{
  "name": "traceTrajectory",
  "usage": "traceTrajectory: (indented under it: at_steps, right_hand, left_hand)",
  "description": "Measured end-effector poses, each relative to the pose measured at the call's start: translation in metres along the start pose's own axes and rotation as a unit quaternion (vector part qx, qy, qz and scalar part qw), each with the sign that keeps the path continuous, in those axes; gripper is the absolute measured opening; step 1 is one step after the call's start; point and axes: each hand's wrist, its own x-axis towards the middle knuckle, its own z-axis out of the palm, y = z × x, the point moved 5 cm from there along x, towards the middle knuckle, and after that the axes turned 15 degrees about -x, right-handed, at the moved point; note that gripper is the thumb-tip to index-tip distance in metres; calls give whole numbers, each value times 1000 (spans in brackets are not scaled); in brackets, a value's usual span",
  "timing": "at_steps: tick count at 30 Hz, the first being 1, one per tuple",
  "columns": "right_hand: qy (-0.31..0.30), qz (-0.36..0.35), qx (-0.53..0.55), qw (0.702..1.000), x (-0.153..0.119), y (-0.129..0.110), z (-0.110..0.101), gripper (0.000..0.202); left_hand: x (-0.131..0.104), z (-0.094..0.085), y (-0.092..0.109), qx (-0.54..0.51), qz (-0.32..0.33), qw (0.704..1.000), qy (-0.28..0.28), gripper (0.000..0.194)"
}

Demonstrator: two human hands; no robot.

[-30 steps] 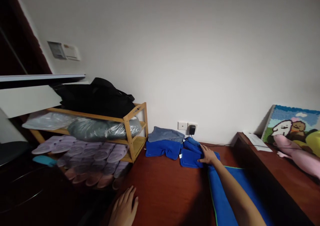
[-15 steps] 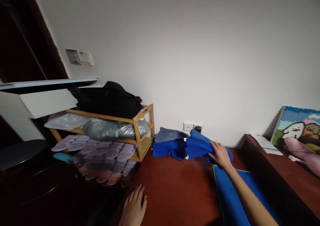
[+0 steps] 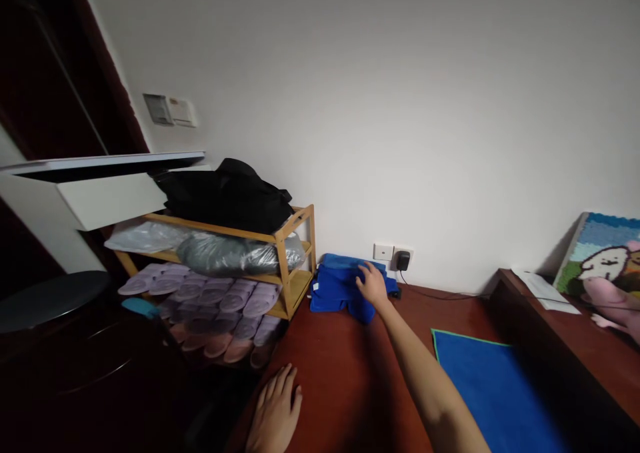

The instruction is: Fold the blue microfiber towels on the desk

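Against the wall, at the back of the reddish-brown table (image 3: 320, 379), lie blue cloths (image 3: 333, 286) with small white tags, stacked in one pile. My right hand (image 3: 373, 285) is over the right part of this pile, palm down, fingers apart and touching the top cloth. Its fingertips partly cover the fabric. At the table's left front edge my left hand (image 3: 275, 413) lies flat, fingers stretched out, holding nothing. A larger blue cloth with a green border (image 3: 490, 379) is spread flat to the right of my right forearm.
A wooden rack (image 3: 285, 273) on the left carries a black bag (image 3: 230, 196), plastic-wrapped bundles and several lilac slippers (image 3: 235, 296). A black plug (image 3: 403, 260) sits in the wall socket, its cord running right. A pink toy (image 3: 607, 299) and a fluffy picture (image 3: 597, 253) stand right.
My right hand has moved left with the blue cloth from the right, which now lies over the left-hand cloths. The plug is uncovered. My left hand stays on the table; the view shifted slightly.
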Motion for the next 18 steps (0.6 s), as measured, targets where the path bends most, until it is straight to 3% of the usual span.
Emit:
traceTrajectory:
  at_steps: [2, 4, 9, 12, 15, 18]
  right_hand:
    - [0, -15, 22, 1000, -49, 10, 7, 37]
    - [5, -35, 57, 998, -115, 38, 6, 34]
    - [-88, 70, 15, 994, -313, 160, -6, 44]
    - [-121, 168, -56, 977, -409, 223, -12, 50]
    - [-134, 204, -84, 966, -456, 250, -12, 59]
    - [-142, 201, -75, 966, -461, 243, -4, 61]
  left_hand:
    - [0, 0, 2, 2, 7, 1000, 0, 52]
    - [2, -1, 5, 6, 16, 1000, 3, 52]
    - [7, -1, 9, 24, 32, 999, 2, 54]
    - [10, 0, 9, 34, 36, 999, 2, 57]
    - [12, 1, 8, 40, 39, 998, 5, 60]
    - [14, 2, 8, 43, 43, 998, 1, 63]
